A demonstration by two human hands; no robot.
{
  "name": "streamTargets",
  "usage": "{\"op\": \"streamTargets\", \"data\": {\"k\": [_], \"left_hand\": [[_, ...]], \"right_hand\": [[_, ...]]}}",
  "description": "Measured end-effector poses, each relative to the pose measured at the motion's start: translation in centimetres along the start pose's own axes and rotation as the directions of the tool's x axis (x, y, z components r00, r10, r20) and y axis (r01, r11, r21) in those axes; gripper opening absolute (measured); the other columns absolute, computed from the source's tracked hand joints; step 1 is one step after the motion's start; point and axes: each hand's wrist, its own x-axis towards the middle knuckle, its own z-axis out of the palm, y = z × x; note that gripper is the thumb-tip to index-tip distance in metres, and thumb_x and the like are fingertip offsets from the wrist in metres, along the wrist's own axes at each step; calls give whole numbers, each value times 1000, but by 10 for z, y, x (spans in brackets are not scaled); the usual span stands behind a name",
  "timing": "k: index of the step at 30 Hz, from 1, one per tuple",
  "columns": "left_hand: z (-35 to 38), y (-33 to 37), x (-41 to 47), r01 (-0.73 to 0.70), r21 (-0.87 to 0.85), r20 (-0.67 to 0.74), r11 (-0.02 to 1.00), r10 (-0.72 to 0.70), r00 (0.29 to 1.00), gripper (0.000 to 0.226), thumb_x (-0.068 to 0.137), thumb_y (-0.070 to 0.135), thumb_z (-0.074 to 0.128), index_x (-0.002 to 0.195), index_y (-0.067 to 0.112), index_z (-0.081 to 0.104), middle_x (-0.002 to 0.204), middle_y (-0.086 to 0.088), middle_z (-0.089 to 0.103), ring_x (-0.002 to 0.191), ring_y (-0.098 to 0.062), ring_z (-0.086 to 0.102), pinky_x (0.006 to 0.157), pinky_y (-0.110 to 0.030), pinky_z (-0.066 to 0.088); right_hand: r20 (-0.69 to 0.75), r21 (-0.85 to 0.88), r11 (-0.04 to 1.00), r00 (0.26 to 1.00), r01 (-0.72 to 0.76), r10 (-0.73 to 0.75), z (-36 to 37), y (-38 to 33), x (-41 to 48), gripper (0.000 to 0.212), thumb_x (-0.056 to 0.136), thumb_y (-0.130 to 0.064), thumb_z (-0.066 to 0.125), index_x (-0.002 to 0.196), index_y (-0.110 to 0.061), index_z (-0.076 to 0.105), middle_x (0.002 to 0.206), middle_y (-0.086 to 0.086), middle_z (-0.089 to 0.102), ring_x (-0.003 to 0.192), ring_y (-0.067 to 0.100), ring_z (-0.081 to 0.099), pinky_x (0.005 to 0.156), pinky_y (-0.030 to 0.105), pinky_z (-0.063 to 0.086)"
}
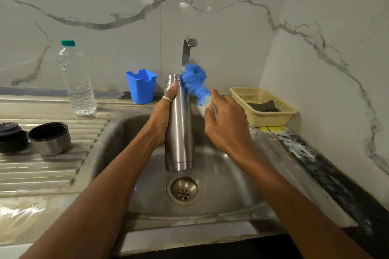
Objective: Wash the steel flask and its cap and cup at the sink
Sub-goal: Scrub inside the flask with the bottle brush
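Observation:
The steel flask point(179, 128) stands upright above the sink basin point(227, 178), its open threaded mouth at the top. My left hand point(162, 115) grips its upper body, thumb near the neck. My right hand point(226, 124) holds a blue bottle brush point(194, 84), whose bristle head sits just beside the flask's mouth on the right. On the ribbed drainboard at the left, the steel cup point(50, 139) stands mouth up, with the dark cap point(10, 136) beside it.
The tap point(188, 50) rises behind the flask; no water is seen running. A clear plastic bottle point(75, 80) and a blue holder point(141, 86) stand behind the sink. A cream basket point(263, 107) with a dark scrub pad sits at the right. The drain point(184, 190) lies below.

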Motion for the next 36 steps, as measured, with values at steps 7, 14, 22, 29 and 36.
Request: {"op": "streamTargets", "data": {"k": [7,14,22,29,36], "left_hand": [[-1,1,-5,41,32,-19,999,-40,999,61,89,73,52,108,18,70,82,-4,76,69,-15,72,68,-32,57],[0,-1,-6,81,-11,0,997,-81,997,60,93,72,46,112,18,68,76,-4,75,66,-16,71,66,-33,57],[2,2,-7,47,37,29,998,-48,998,74,74,68,70,119,9,66,86,-11,74,69,-21,71,65,-36,58],[-4,3,-5,73,62,-3,995,-73,997,60,85,67,63,112,14,68,80,-6,75,68,-18,71,65,-34,58],[-4,2,-6,44,13,-23,999,-44,999,55,92,65,57,111,15,69,85,-7,76,74,-20,72,75,-38,59]], "right_hand": [[-21,58,998,1000,19,-18,1,-5,0,47,100,-18,54,147,-8,50,123,14,62,111,27,59,89,34,46],[14,16,999,999,-36,36,1,2,3,43,101,-19,52,143,-9,51,121,12,62,110,27,60,82,31,45],[45,8,998,997,-62,62,6,7,3,43,100,-18,54,142,-8,53,120,14,62,111,30,59,88,36,46],[-34,76,995,997,-61,64,4,6,8,47,100,-19,54,146,-10,52,120,14,65,109,30,60,89,35,46],[-4,39,999,1000,-28,28,7,5,5,47,102,-20,52,148,-10,48,130,13,60,117,26,57,91,34,45]]}}
